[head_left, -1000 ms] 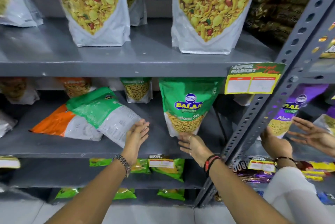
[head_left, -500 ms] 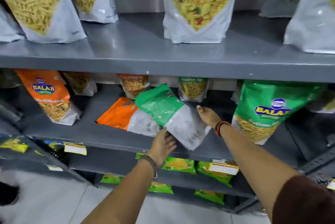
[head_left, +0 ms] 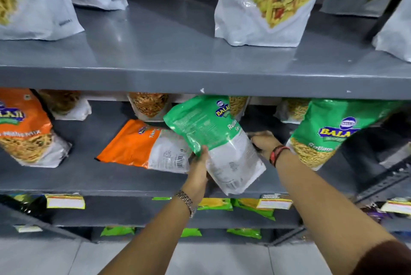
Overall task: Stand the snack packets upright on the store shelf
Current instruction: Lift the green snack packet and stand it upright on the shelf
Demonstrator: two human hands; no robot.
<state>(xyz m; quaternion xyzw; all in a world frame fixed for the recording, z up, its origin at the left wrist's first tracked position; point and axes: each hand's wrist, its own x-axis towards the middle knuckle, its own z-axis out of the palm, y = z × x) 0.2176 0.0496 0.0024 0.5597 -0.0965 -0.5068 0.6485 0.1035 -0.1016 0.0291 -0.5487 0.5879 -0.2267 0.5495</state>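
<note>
**Green packet mid-lift on the middle shelf**

Head view. Green packet [head_left: 213, 141] raised off the middle shelf [head_left: 111, 182], tilted, top corner leaning left and up, white base overhanging the shelf's front lip. Left hand [head_left: 199, 174] clasped on the packet's lower left edge, grip closed around it with thumb on the face. Right hand [head_left: 264, 143] reaching behind the packet's right side; fingers hidden by the pouch, so grip there cannot be told. Orange packet [head_left: 142, 148] lying flat just left of the green one, partly overlapped by it, barcode end toward the front. Further left, an orange upright packet [head_left: 24, 128]; to the right, a green upright packet [head_left: 329, 134]. Large white pouches standing on the upper shelf [head_left: 200, 79].

Step in hand, as judged: righting the green packet, lifted but not yet set down. Next move likely calls for swinging the white base back onto the shelf, turning the top to vertical, and settling it on its gusset in the gap beside the right-hand green neighbour. Flat orange packet left for afterwards.
</note>
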